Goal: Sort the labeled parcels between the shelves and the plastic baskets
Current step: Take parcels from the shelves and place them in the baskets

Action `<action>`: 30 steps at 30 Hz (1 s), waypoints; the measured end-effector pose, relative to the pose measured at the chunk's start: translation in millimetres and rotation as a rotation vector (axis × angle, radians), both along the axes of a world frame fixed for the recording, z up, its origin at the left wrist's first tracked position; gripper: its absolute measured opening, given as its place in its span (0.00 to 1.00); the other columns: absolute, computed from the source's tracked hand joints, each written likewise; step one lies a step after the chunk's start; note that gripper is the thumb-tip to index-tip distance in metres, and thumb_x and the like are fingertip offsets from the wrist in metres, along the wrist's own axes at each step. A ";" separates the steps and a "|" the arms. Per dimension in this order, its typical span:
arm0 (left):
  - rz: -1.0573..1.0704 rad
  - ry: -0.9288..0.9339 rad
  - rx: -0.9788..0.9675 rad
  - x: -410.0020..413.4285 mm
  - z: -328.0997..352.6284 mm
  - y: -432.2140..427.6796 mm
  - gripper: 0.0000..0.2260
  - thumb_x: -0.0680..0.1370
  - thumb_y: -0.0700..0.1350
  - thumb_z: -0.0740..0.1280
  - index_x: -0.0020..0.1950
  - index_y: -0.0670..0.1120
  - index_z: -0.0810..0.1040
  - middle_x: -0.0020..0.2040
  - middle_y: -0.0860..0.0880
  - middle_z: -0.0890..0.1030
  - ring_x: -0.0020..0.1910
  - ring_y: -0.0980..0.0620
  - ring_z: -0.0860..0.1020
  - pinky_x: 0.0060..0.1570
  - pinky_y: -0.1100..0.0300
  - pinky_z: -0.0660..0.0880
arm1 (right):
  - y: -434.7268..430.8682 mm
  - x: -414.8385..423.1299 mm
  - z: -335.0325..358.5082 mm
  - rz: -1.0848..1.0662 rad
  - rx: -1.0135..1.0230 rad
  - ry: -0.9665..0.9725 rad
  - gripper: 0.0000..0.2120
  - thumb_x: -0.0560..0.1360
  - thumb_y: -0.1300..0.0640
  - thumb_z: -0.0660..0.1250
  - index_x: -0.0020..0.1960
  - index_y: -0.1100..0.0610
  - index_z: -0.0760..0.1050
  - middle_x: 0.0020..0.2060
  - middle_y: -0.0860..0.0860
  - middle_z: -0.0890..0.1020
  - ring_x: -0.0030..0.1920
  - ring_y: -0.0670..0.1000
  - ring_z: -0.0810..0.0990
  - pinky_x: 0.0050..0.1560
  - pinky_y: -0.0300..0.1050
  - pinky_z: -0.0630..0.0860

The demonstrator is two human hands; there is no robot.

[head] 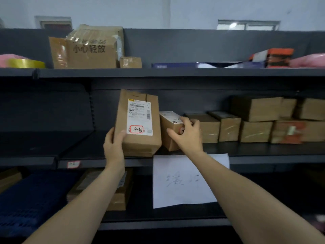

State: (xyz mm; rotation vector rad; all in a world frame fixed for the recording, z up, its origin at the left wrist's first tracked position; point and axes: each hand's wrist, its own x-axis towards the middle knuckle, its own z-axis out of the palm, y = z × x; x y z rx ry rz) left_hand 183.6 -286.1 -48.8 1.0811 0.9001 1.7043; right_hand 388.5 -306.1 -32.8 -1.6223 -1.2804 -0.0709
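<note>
A tall brown parcel (139, 141) with a white shipping label and a red-circled handwritten mark stands upright on the middle shelf (263, 158). My left hand (113, 143) grips its lower left edge, thumb on the front face. Right beside it a smaller cardboard box (168, 138) leans tilted on the same shelf. My right hand (187, 133) grips that box from the right, fingers curled over its top and thumb on its front.
A row of taped cardboard boxes (255, 124) fills the middle shelf to the right. The top shelf holds a large printed carton (91, 51), yellow tape (26, 63) and flat boxes. A white handwritten sheet (179, 182) hangs from the shelf edge. A blue basket (31, 199) sits lower left.
</note>
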 end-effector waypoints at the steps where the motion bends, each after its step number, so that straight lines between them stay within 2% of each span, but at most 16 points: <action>1: -0.024 -0.007 0.026 17.7 2.6 -6.3 0.21 0.77 0.48 0.64 0.70 0.48 0.70 0.61 0.48 0.76 0.56 0.52 0.75 0.55 0.53 0.75 | -12.2 17.8 3.4 -0.016 0.037 0.000 0.30 0.70 0.39 0.70 0.68 0.48 0.68 0.62 0.53 0.67 0.59 0.54 0.72 0.59 0.49 0.74; 6: -0.204 -0.014 0.055 125.7 5.8 -50.9 0.19 0.78 0.48 0.64 0.68 0.48 0.70 0.60 0.48 0.77 0.54 0.52 0.77 0.55 0.52 0.76 | -84.5 118.7 6.3 -0.183 0.110 -0.041 0.30 0.70 0.36 0.68 0.68 0.46 0.66 0.67 0.52 0.65 0.62 0.53 0.70 0.57 0.49 0.76; 11: -0.440 0.058 0.073 249.1 -5.9 -115.0 0.22 0.78 0.49 0.65 0.71 0.49 0.67 0.62 0.48 0.76 0.57 0.51 0.77 0.57 0.52 0.76 | -181.5 232.5 -7.1 -0.394 0.049 -0.033 0.29 0.71 0.38 0.68 0.68 0.47 0.67 0.66 0.53 0.66 0.64 0.56 0.69 0.58 0.49 0.72; 14: -0.648 0.156 0.071 324.0 -18.1 -153.1 0.28 0.75 0.52 0.69 0.72 0.51 0.63 0.64 0.50 0.74 0.60 0.50 0.75 0.62 0.49 0.73 | -239.8 294.1 -21.1 -0.515 0.032 0.018 0.29 0.71 0.38 0.69 0.67 0.48 0.69 0.66 0.53 0.66 0.64 0.56 0.70 0.60 0.52 0.74; 17: -0.849 0.270 -0.015 396.4 -31.8 -183.4 0.43 0.62 0.61 0.73 0.74 0.59 0.58 0.67 0.51 0.71 0.63 0.49 0.73 0.64 0.46 0.71 | -291.8 351.6 -36.2 -0.643 -0.025 0.055 0.29 0.70 0.38 0.70 0.66 0.48 0.70 0.63 0.52 0.67 0.62 0.56 0.71 0.59 0.50 0.72; 19: -0.957 0.301 -0.083 444.0 -42.7 -198.2 0.46 0.59 0.61 0.72 0.74 0.61 0.57 0.68 0.51 0.70 0.62 0.48 0.73 0.62 0.46 0.73 | -322.7 389.3 -47.0 -0.722 -0.074 0.070 0.29 0.70 0.37 0.69 0.66 0.48 0.70 0.63 0.53 0.67 0.61 0.57 0.71 0.60 0.50 0.72; 21: -1.044 0.327 -0.142 490.0 -55.0 -212.1 0.40 0.65 0.57 0.72 0.74 0.59 0.57 0.66 0.51 0.72 0.59 0.50 0.75 0.51 0.51 0.77 | -351.3 426.6 -59.2 -0.789 -0.138 0.099 0.29 0.69 0.36 0.69 0.66 0.48 0.70 0.61 0.53 0.68 0.60 0.57 0.73 0.60 0.51 0.73; 23: -1.099 0.347 -0.195 537.2 -68.2 -224.5 0.30 0.74 0.50 0.69 0.73 0.56 0.61 0.60 0.52 0.76 0.50 0.54 0.76 0.39 0.57 0.72 | -376.8 464.1 -72.2 -0.853 -0.234 0.124 0.31 0.70 0.35 0.68 0.68 0.49 0.69 0.61 0.54 0.68 0.60 0.57 0.73 0.59 0.50 0.73; 24: -1.123 0.368 -0.219 561.8 -75.7 -229.5 0.27 0.75 0.48 0.67 0.72 0.55 0.62 0.56 0.53 0.76 0.46 0.56 0.75 0.36 0.59 0.70 | -387.9 483.0 -78.8 -0.889 -0.286 0.129 0.32 0.70 0.35 0.68 0.69 0.49 0.68 0.63 0.55 0.68 0.61 0.58 0.73 0.60 0.50 0.72; 26: -1.173 0.399 -0.255 611.4 -92.5 -236.2 0.25 0.76 0.47 0.67 0.71 0.54 0.64 0.56 0.51 0.77 0.44 0.55 0.76 0.35 0.60 0.69 | -406.4 519.3 -92.9 -0.963 -0.370 0.132 0.34 0.70 0.34 0.67 0.71 0.48 0.66 0.66 0.56 0.66 0.64 0.59 0.71 0.61 0.52 0.72; 30: -1.294 0.442 -0.321 709.7 -131.4 -242.3 0.26 0.74 0.47 0.69 0.71 0.53 0.66 0.60 0.46 0.77 0.47 0.48 0.78 0.37 0.59 0.75 | -434.6 586.7 -127.1 -1.097 -0.435 0.251 0.36 0.70 0.34 0.67 0.72 0.50 0.65 0.65 0.56 0.67 0.63 0.60 0.72 0.61 0.55 0.74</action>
